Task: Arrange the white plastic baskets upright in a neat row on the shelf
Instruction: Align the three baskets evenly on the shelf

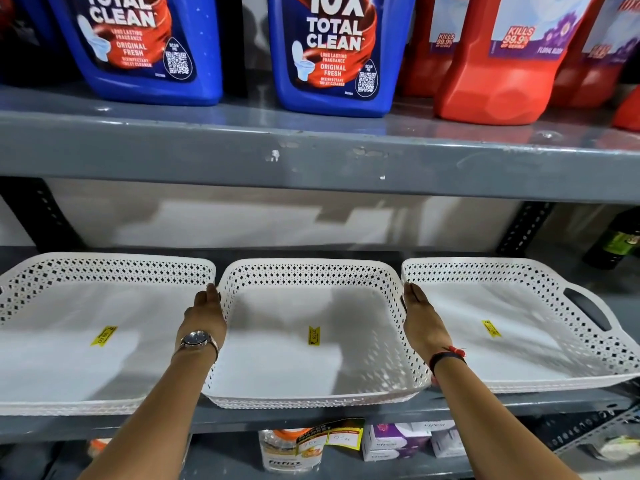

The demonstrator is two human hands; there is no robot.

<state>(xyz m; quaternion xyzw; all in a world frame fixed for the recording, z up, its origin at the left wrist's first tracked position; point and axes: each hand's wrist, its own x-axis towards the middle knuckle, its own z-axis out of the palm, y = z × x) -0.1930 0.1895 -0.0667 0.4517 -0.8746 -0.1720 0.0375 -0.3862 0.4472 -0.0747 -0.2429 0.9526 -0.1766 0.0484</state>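
Three white baskets sit upright side by side on the grey shelf (311, 415): the left basket (86, 341), the middle basket (311, 341) and the right basket (519, 334). The left hand (206, 315) and right hand (420, 322) lie flat, fingers together, against the middle basket's two sides, gripping nothing. The row looks nearly finished; I judge only a final squaring remains.

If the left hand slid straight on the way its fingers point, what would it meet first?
Probably nothing close: the left hand points back along the gap between the left basket and middle basket. Beyond looks free until the pale back wall, though depth is unclear.
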